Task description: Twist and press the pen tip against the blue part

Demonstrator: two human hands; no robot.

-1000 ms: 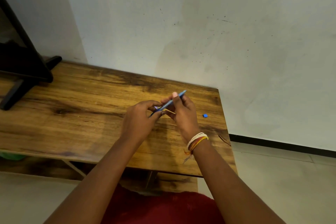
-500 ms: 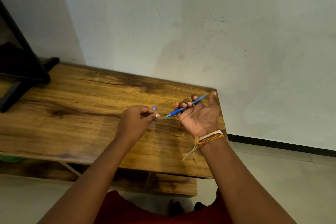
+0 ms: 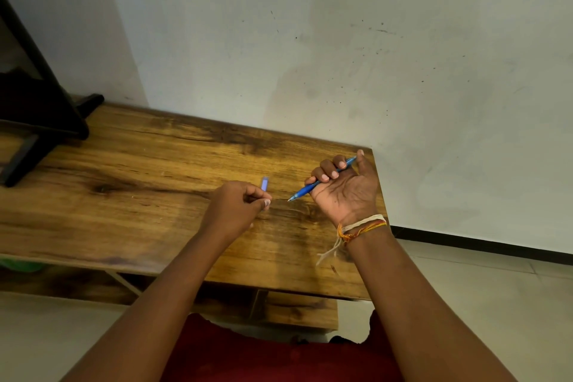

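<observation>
**Hands Being Held Apart Over the Wooden Table, Pen in One, Small Blue Piece in the Other**

Right hand [image 3: 344, 186] is being held palm-up above the right end of the wooden table [image 3: 139, 195], with its fingers being curled round the barrel of a blue pen [image 3: 321, 179]. The pen is being clamped across the palm, its writing tip being pointed down and to the left, toward the middle of the table, its other end being angled toward the table's back right corner beside the raised thumb. Such a grip is judged to be one that steadies the barrel while its tip end is being left exposed.

Left hand [image 3: 237, 208] is being held over the table's middle, just left of the pen tip but not touching it. Its thumb and fingers are being pinched together on a small blue piece [image 3: 264, 184], which is being shown standing up past the knuckles; whether it is a cap or some other pen part cannot be told through the blur.

A thread bracelet [image 3: 361, 228] is being worn at the right wrist, near the table's front right part. A black stand [image 3: 40, 121] is being supported on the table's far left end.
</observation>
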